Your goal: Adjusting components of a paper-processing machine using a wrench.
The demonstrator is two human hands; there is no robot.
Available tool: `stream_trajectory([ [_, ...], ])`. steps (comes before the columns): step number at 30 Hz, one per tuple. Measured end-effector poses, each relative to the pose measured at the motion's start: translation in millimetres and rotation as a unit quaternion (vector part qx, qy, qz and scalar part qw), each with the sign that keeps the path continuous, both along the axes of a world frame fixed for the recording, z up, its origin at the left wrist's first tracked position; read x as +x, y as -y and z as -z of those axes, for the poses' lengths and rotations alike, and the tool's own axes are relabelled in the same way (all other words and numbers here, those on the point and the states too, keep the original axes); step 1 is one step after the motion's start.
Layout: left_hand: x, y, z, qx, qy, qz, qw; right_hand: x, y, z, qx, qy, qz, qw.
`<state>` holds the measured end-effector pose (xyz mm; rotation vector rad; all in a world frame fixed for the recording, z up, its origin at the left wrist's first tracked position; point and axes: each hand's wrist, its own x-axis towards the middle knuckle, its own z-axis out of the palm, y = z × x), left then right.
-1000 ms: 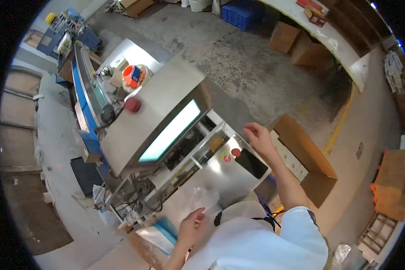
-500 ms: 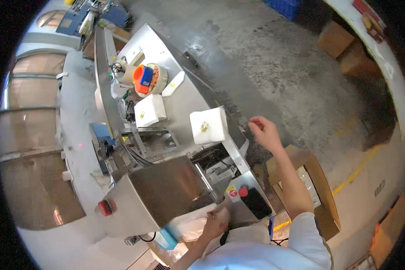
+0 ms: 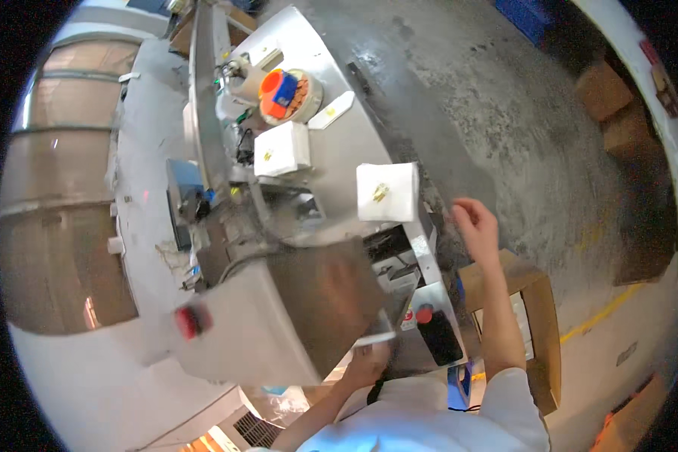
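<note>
On the table [image 3: 335,154], a napkin pile [image 3: 388,192] lies to the right of another pile [image 3: 282,149]; the bucket [image 3: 306,114] (things heaped inside) stands behind both, the carton [image 3: 548,324] off right.

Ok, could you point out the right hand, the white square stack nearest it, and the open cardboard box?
Right hand [image 3: 478,228]: head view, middle of the hand.
White square stack [image 3: 395,190]: head view, top face beside the gold motif.
Open cardboard box [image 3: 549,331]: head view, brown side toward the picture's right.

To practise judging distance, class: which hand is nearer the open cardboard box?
Right. The right hand appears just beyond the cardboard box; the left hand is well to its left, by the steel machine.
</note>
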<state>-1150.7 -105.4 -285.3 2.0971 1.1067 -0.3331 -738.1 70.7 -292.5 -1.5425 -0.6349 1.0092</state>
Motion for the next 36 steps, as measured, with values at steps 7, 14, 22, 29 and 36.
stream_trajectory([
  [7, -11.7, 15.1, 20.2, 0.025, -0.006, -0.022, 0.999, -26.4, 72.0, -82.9, 0.087, 0.031, 0.106, 0.99],
  [14, -43.7, 57.0, -45.8, 0.079, 0.149, -0.212, 0.963, -181.8, 175.1, -197.4, 0.197, 0.128, 0.145, 0.961],
  [22, -303.9, 266.0, -131.2, 0.029, 0.298, -0.455, 0.838, -538.1, 321.3, -207.2, 0.006, 0.19, -0.492, 0.85],
  [29, -486.7, 550.4, -76.6, 0.046, -0.052, -0.739, 0.67, -770.1, 459.5, -208.0, 0.096, 0.231, -0.907, 0.338],
  [36, -402.5, 782.2, -116.4, 0.196, -0.068, -0.97, 0.124, -905.3, 589.6, -151.8, 0.305, 0.233, -0.923, 0.007],
])
